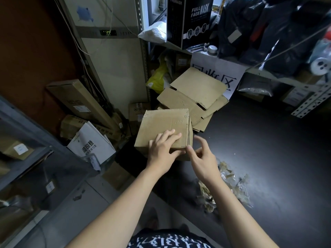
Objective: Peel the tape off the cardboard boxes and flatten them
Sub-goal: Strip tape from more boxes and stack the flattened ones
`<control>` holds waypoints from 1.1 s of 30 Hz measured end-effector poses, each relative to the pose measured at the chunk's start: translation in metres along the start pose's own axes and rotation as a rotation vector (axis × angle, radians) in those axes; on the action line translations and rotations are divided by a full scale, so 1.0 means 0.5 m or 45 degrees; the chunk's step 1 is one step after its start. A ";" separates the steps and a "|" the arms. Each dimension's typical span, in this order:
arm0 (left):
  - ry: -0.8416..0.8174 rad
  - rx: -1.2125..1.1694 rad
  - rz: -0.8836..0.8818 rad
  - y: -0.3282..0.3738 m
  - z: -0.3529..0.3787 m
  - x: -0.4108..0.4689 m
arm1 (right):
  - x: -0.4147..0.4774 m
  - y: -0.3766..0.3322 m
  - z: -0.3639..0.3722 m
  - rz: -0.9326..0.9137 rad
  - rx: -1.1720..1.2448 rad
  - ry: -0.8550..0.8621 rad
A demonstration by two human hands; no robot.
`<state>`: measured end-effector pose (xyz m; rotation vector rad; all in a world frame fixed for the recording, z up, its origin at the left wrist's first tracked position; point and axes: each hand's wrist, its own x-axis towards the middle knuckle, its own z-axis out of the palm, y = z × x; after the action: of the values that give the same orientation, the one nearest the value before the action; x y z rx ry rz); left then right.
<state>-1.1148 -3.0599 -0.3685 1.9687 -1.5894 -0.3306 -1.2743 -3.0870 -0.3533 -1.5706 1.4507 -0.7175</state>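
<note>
Touching box (161,126) edge: left hand (161,154), right hand (204,158)

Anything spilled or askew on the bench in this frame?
Yes. Crumpled peeled tape scraps lie strewn loose on the dark table, just right of the right hand. Behind the cardboard box being worked on, the flattened cardboard stack is fanned out, its edges not lined up.

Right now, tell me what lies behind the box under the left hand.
Behind the box lies a stack of flattened cardboard, with a white sign further back. The box hides the stack's near edge, so how far the stack reaches toward the camera cannot be seen.
</note>
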 end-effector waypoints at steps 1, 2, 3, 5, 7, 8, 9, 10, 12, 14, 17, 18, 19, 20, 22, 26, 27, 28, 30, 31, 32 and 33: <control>-0.001 0.001 0.006 -0.001 0.001 -0.003 | 0.002 -0.001 0.000 0.005 -0.013 -0.008; 0.001 0.001 0.010 -0.003 0.001 -0.005 | 0.006 -0.001 0.001 0.012 -0.033 -0.002; 0.005 0.002 0.012 -0.004 0.001 -0.008 | 0.009 -0.001 0.002 0.023 -0.053 0.012; 0.006 0.006 0.013 -0.004 0.000 -0.012 | 0.012 -0.002 0.003 0.045 -0.091 0.029; 0.004 0.005 0.017 -0.003 -0.001 -0.013 | 0.010 -0.003 0.003 0.042 -0.122 0.039; 0.009 0.003 0.019 -0.002 -0.001 -0.014 | 0.009 -0.002 0.002 0.038 -0.129 0.039; 0.013 0.001 0.019 -0.001 -0.001 -0.015 | 0.008 -0.002 0.001 0.041 -0.119 0.033; 0.016 0.002 0.020 -0.001 -0.001 -0.016 | 0.007 -0.002 0.002 0.049 -0.088 0.020; 0.022 0.006 0.021 -0.001 -0.002 -0.018 | 0.006 0.001 0.004 0.056 -0.003 -0.018; 0.031 0.006 0.015 -0.003 -0.004 -0.020 | 0.004 0.001 0.005 0.046 0.030 -0.065; 0.059 -0.017 0.010 -0.005 -0.008 -0.025 | 0.001 -0.002 0.006 0.036 0.089 -0.133; 0.067 -0.020 0.011 -0.006 -0.010 -0.027 | 0.000 -0.002 0.008 0.041 0.130 -0.154; 0.076 -0.018 0.011 -0.008 -0.012 -0.029 | -0.003 -0.004 0.010 0.050 0.172 -0.172; 0.087 -0.013 0.014 -0.010 -0.016 -0.031 | -0.006 -0.005 0.013 0.052 0.216 -0.187; 0.111 -0.006 0.025 -0.017 -0.024 -0.035 | -0.011 -0.005 0.018 0.038 0.283 -0.205; 0.123 0.039 0.072 -0.034 -0.023 -0.045 | -0.015 0.003 0.028 0.062 0.282 -0.206; 0.123 0.051 0.084 -0.039 -0.020 -0.048 | -0.017 0.009 0.032 0.084 0.250 -0.190; 0.121 0.064 0.094 -0.042 -0.016 -0.050 | -0.019 0.016 0.035 0.106 0.215 -0.172; 0.106 0.089 0.099 -0.043 -0.008 -0.052 | -0.023 0.029 0.039 0.115 0.155 -0.108; 0.096 0.101 0.102 -0.042 -0.003 -0.052 | -0.025 0.033 0.038 0.112 0.134 -0.063; 0.087 0.117 0.103 -0.039 0.001 -0.052 | -0.028 0.034 0.035 0.112 0.137 -0.019; 0.082 0.136 0.104 -0.035 0.005 -0.052 | -0.031 0.033 0.031 0.110 0.161 0.012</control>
<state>-1.1085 -3.0335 -0.3850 1.9659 -1.6717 -0.1506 -1.2713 -3.0682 -0.3729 -1.4019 1.4424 -0.7523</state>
